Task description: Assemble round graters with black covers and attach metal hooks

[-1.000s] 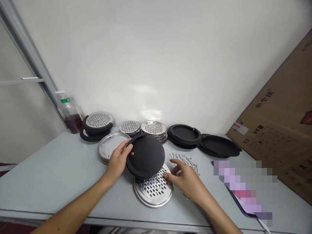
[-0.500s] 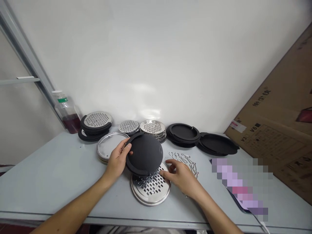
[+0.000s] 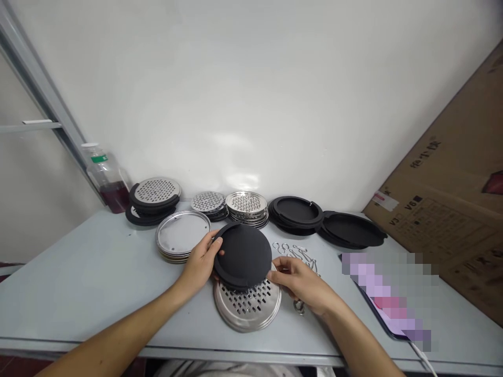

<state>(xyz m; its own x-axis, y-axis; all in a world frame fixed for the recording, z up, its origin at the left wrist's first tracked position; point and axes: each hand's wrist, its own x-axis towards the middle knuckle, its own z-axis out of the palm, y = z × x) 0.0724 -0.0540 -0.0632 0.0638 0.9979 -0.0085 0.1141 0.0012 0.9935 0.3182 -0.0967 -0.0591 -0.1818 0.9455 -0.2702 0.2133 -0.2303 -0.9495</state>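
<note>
Between my hands is a black round plate (image 3: pixel 244 255) with a thick raised rim along part of its edge, tilted toward me. My left hand (image 3: pixel 202 256) grips its left side, thumb on the face and fingers behind. At its lower right edge my right hand (image 3: pixel 296 280) is closed, thumb and fingers on the rim. Directly below lies a round metal grater disc (image 3: pixel 248 311) with rows of slots, partly covered by the plate. Several small metal hooks or clips (image 3: pixel 301 256) are scattered beyond my right hand, and a metal ring piece (image 3: pixel 299 307) lies beside it.
Smooth metal discs (image 3: pixel 183 233) are stacked at left, near black-rimmed graters (image 3: pixel 157 191). Along the wall stand grater stacks (image 3: pixel 247 204) and black plates (image 3: pixel 296 212), (image 3: pixel 353 230). A bottle of dark liquid (image 3: pixel 108 180), a phone with a cable (image 3: pixel 387 303) and a cardboard box (image 3: pixel 444 209) flank them.
The black plate has moved right and slightly down with my left hand. My right hand has shifted right and now meets the plate's edge. The grater disc sits slightly further right.
</note>
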